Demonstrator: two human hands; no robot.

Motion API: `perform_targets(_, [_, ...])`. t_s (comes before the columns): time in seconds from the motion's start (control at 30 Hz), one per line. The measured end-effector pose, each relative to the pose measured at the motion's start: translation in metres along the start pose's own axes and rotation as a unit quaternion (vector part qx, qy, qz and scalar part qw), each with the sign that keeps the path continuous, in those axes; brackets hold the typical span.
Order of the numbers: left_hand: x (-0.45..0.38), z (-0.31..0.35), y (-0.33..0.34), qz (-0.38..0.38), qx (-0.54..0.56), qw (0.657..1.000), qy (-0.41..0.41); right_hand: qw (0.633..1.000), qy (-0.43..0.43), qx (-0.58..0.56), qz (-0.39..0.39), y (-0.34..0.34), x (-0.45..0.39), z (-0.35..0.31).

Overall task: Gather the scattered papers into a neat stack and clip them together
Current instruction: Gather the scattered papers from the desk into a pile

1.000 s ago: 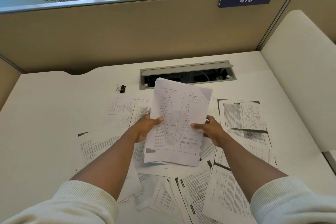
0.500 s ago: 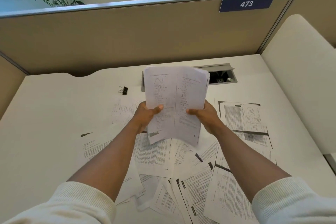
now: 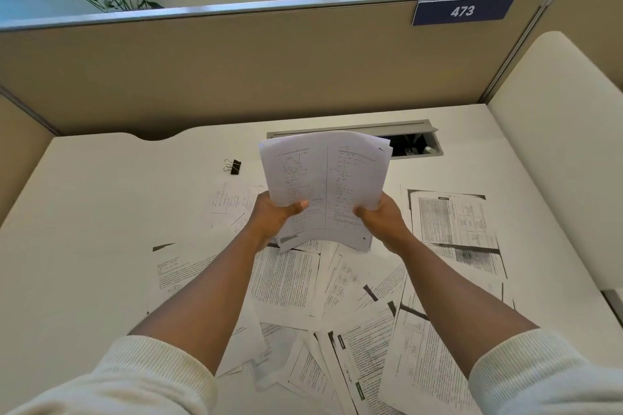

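The gathered stack [image 3: 325, 185] is held upright above the desk [image 3: 101, 212], probably to square its edges. The left hand [image 3: 274, 221] and right hand [image 3: 382, 222] each have the grip clamped on a lower side. Loose papers [image 3: 337, 296] lie below; the binder clip [image 3: 232, 166] waits apart.

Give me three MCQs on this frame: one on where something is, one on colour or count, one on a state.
1. Where is the binder clip?
A. On the desk, left of the held bundle
B. Clipped onto the bundle
C. Inside the cable tray

2. What colour is the sign reading 473?
A. Red
B. Dark blue
C. Green

3. What state is the bundle of papers in?
A. Flat on the desk
B. Held up off the desk in both hands
C. Folded in half

Key: 1 A, it lies alone on the bare desk. 2 B, white digits on dark blue. 3 B, left hand and right hand have a grip on its lower edge.
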State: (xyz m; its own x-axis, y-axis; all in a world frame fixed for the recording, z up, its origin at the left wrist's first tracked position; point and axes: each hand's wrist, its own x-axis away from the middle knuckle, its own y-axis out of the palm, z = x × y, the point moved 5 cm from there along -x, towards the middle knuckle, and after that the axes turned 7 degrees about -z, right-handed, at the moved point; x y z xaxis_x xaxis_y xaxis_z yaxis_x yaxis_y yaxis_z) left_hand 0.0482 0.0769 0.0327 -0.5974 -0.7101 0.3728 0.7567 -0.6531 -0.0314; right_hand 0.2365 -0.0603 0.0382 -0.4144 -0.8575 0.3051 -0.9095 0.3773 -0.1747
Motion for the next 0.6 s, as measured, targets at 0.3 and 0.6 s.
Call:
perform_targets(0.3, [0.003,-0.021,-0.012,0.016,0.034,0.999,-0.03,0.999,0.011,0.03,0.005,-0.003,0.001,0.014])
perform_targets(0.6, [0.035,-0.093,-0.084,0.212,-0.032,0.969,-0.121,0.995,0.101,0.013,-0.015,-0.007,0.008,0.047])
